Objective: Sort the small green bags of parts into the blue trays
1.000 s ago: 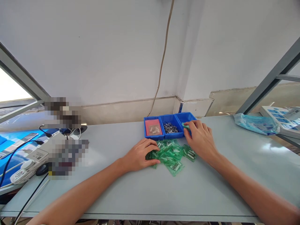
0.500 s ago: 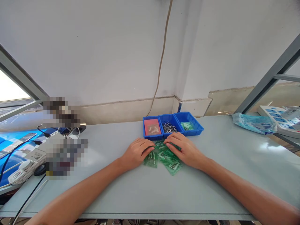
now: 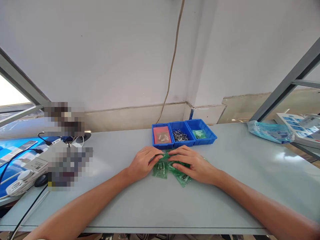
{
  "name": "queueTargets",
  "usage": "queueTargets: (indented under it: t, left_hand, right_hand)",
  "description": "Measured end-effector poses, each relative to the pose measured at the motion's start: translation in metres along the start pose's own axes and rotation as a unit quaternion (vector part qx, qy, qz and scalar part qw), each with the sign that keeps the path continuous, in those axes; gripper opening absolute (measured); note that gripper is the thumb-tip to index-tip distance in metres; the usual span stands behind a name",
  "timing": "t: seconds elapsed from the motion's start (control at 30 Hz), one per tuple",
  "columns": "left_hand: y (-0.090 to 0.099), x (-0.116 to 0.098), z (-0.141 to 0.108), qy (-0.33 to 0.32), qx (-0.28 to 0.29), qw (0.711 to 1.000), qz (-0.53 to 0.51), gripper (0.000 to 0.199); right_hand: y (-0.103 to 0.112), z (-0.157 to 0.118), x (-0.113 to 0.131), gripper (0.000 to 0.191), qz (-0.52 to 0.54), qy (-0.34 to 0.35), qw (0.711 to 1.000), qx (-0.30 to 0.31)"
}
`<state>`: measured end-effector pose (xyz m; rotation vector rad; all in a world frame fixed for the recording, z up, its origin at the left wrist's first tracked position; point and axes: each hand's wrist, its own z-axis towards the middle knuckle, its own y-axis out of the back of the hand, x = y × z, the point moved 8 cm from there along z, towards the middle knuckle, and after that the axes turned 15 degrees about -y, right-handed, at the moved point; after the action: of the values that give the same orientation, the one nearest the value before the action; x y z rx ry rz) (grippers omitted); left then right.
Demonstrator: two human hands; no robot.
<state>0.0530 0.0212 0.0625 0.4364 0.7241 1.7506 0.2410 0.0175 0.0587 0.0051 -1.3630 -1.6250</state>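
Note:
Several small green plastic bags (image 3: 183, 179) with small metal parts inside lie in a loose pile between my hands. My left hand (image 3: 143, 162) has thumb and fingers pinched on the top edge of one green bag (image 3: 160, 170) at the left of the pile. Across the pile, my right hand (image 3: 193, 163) rests with fingers stretched and slightly apart, its tips close to my left fingertips. Bags under the right palm are partly hidden.
Behind the hands stand three joined blue bins: one with a red bag (image 3: 160, 136), one with metal pins (image 3: 180, 136), one with a green packet (image 3: 200, 134). Power strips and cables (image 3: 37, 163) lie left; a blue plastic pack (image 3: 271, 131) lies right.
My right hand has slid left and slightly down over the bags, nearer my left hand. My left hand has shifted slightly left, still at the left bag.

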Motion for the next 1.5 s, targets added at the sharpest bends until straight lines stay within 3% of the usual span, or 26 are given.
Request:
queueTargets:
  t: [0.7,0.97,1.5]
  left_hand:
    - [0.013,0.000,0.004,0.007,-0.059,0.998,0.028,0.014]
    - [0.010,0.002,0.002,0.013,-0.048,0.998,0.037,0.012]
    - [0.001,0.008,-0.002,0.040,0.002,0.998,0.044,0.015]
  right_hand:
    - [-0.002,0.000,-0.014,0.031,-0.016,-0.051,0.998,-0.025]
    - [-0.004,0.001,-0.016,0.038,-0.028,-0.063,0.997,-0.018]
    - [0.000,0.001,-0.012,0.032,-0.017,-0.056,0.998,-0.032]
